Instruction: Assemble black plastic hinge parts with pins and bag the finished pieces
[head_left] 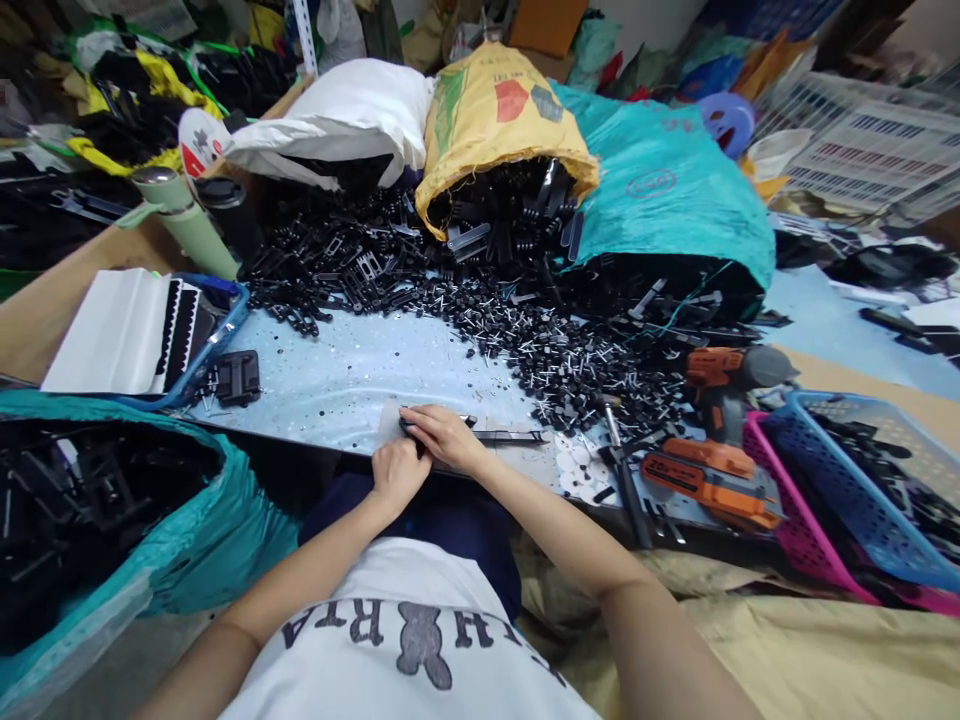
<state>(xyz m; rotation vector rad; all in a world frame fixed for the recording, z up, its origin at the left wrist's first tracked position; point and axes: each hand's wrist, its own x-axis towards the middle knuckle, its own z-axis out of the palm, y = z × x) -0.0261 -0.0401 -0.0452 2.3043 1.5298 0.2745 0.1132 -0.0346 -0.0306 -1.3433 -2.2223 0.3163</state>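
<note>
Left hand, curled, and right hand, fingers bent, grasp a small black part, mostly hidden, at the front edge of the worktop. Risk: a slipping pinch could drop it over that edge.

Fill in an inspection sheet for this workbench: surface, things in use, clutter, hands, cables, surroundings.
Surface: blue worktop, dotted with small dark bits.
Things in use: small black part at the fingers, mostly hidden; long dark strip just right of the hands.
Clutter: heap of black parts, many with silver shanks, along the back and right; hammer and orange power tool at right.
Hands: left hand and right hand close together near the front edge; grip partly hidden.
Cables: nothing seen.
Surroundings: white sack, yellow sack and teal sack at the back, mouths toward the worktop.
</note>
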